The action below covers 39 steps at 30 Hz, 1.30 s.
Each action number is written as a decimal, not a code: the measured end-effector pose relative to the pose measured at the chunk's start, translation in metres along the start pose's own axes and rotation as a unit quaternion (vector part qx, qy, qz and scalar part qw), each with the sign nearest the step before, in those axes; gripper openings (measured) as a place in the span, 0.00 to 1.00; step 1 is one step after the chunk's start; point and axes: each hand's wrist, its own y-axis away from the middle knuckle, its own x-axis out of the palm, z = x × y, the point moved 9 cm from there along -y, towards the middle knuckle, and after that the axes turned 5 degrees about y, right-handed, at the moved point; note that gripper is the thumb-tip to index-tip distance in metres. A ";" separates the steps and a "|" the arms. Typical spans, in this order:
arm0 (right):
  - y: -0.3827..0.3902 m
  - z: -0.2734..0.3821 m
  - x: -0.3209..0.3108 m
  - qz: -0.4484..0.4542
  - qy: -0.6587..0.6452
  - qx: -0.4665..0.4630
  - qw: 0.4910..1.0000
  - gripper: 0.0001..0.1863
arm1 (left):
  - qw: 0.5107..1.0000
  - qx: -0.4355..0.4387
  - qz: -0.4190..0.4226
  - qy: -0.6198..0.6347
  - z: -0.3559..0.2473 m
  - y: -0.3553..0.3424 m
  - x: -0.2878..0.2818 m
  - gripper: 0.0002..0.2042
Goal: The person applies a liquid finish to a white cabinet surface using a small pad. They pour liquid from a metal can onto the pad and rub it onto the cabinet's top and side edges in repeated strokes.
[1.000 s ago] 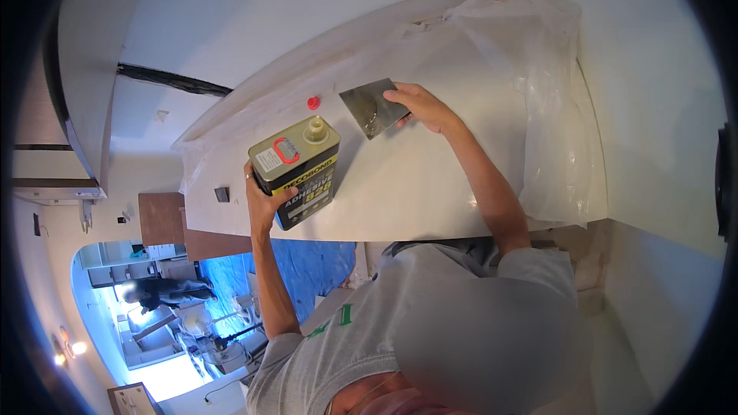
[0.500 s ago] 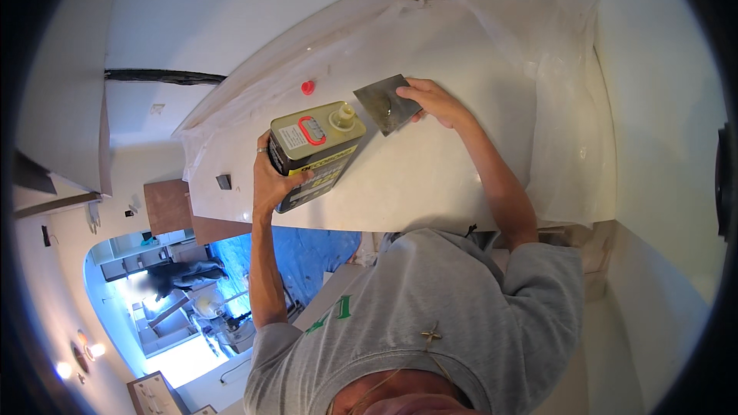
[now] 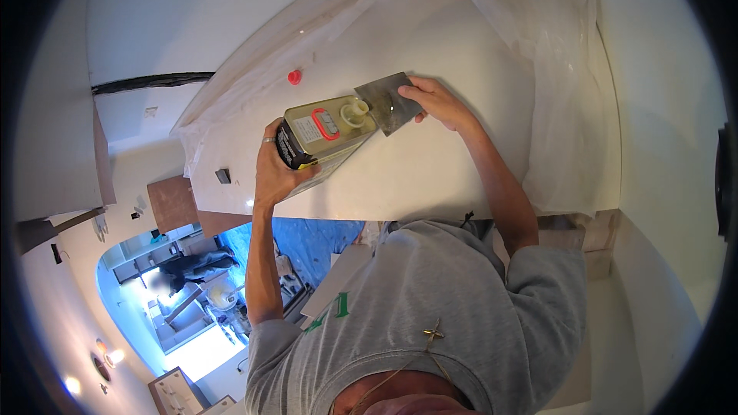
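A rectangular metal can (image 3: pixel 344 117) with a dark label and a red top handle is gripped by its side in my left hand (image 3: pixel 277 171). It tilts to the right, and its uncapped spout (image 3: pixel 356 112) points toward a square dark metal plate (image 3: pixel 387 104). My right hand (image 3: pixel 438 101) pinches that plate at its right edge, thumb on top. A wet, shiny patch shows on the plate's face. Plate and spout lie very close together; whether they touch I cannot tell. A red cap (image 3: pixel 294 77) lies on the white surface beyond the can.
The white worktop (image 3: pixel 453 165) has translucent plastic sheeting (image 3: pixel 565 84) along its right and far sides. A small dark block (image 3: pixel 223 176) sits near its left end. Beyond, at lower left, another person (image 3: pixel 188 267) bends in a room with blue floor covering (image 3: pixel 311 250).
The can has tipped further to the right, bringing its spout up close to the plate. My right hand keeps the plate in nearly the same place.
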 end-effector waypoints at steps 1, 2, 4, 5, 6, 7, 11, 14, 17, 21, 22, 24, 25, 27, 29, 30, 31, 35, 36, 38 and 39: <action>0.001 -0.001 0.001 -0.003 -0.002 0.004 1.000 0.21 | 1.000 -0.001 0.005 -0.014 0.000 -0.002 0.000 0.45; 0.002 -0.003 0.001 -0.012 -0.005 0.014 1.000 0.21 | 1.000 0.002 0.009 -0.027 -0.002 -0.003 0.000 0.45; 0.003 -0.002 0.003 -0.017 -0.012 0.010 1.000 0.21 | 0.999 0.002 0.018 -0.042 -0.002 -0.006 -0.001 0.45; 0.005 -0.003 0.003 -0.020 -0.017 0.016 1.000 0.21 | 0.999 -0.005 0.020 -0.047 -0.001 -0.008 -0.001 0.45; 0.006 -0.001 0.004 -0.026 -0.011 0.012 1.000 0.21 | 0.998 0.000 0.026 -0.055 -0.001 -0.009 -0.001 0.46; 0.008 0.000 0.004 -0.029 -0.006 0.013 0.999 0.21 | 0.998 -0.003 0.028 -0.062 -0.001 -0.010 -0.001 0.46; 0.013 0.006 0.007 -0.026 0.000 -0.001 1.000 0.21 | 0.991 0.010 0.038 -0.129 -0.003 -0.012 -0.002 0.47; 0.017 0.004 0.007 -0.032 0.033 0.022 0.999 0.20 | 0.996 -0.008 0.052 -0.077 -0.003 -0.012 0.000 0.46; 0.018 0.008 0.004 -0.046 -0.003 0.004 0.999 0.20 | 0.990 -0.033 0.052 -0.129 -0.002 -0.012 -0.001 0.46; 0.022 0.012 0.006 -0.026 0.000 -0.006 1.000 0.17 | 0.988 -0.022 0.052 -0.144 -0.008 -0.012 0.000 0.46; 0.023 0.011 0.006 -0.030 0.003 -0.003 1.000 0.16 | 0.987 -0.022 0.052 -0.148 -0.007 -0.012 0.000 0.46; 0.027 0.013 0.005 -0.035 0.001 -0.004 0.999 0.17 | 0.986 -0.021 0.052 -0.157 -0.007 -0.012 0.001 0.47; 0.029 0.014 0.004 -0.034 -0.004 -0.010 0.999 0.17 | 0.985 -0.021 0.053 -0.163 -0.008 -0.012 0.001 0.48; 0.031 0.015 0.005 -0.031 -0.009 -0.013 0.999 0.16 | 0.986 -0.021 0.052 -0.159 -0.007 -0.013 0.001 0.48; 0.032 0.016 0.005 -0.030 -0.011 -0.019 0.999 0.17 | 0.989 -0.027 0.054 -0.139 -0.006 -0.012 0.002 0.46; 0.032 0.013 0.005 -0.029 -0.012 -0.010 0.999 0.17 | 0.988 -0.022 0.049 -0.142 -0.007 -0.012 0.001 0.46; 0.031 0.013 0.005 -0.030 -0.015 -0.011 0.999 0.17 | 0.988 -0.022 0.049 -0.144 -0.007 -0.012 0.001 0.46; 0.026 0.012 0.004 -0.043 -0.021 -0.016 0.999 0.17 | 0.989 -0.013 0.049 -0.142 -0.011 -0.009 0.002 0.46; 0.024 0.013 0.006 -0.036 -0.024 -0.021 0.999 0.17 | 0.988 -0.011 0.050 -0.143 -0.011 -0.009 0.001 0.46; 0.021 0.014 0.007 -0.031 -0.022 -0.017 0.999 0.17 | 0.988 -0.016 0.053 -0.147 -0.011 -0.008 0.000 0.46; 0.020 0.014 0.007 -0.032 -0.021 -0.015 0.999 0.17 | 0.986 0.001 0.054 -0.155 -0.014 -0.008 0.000 0.47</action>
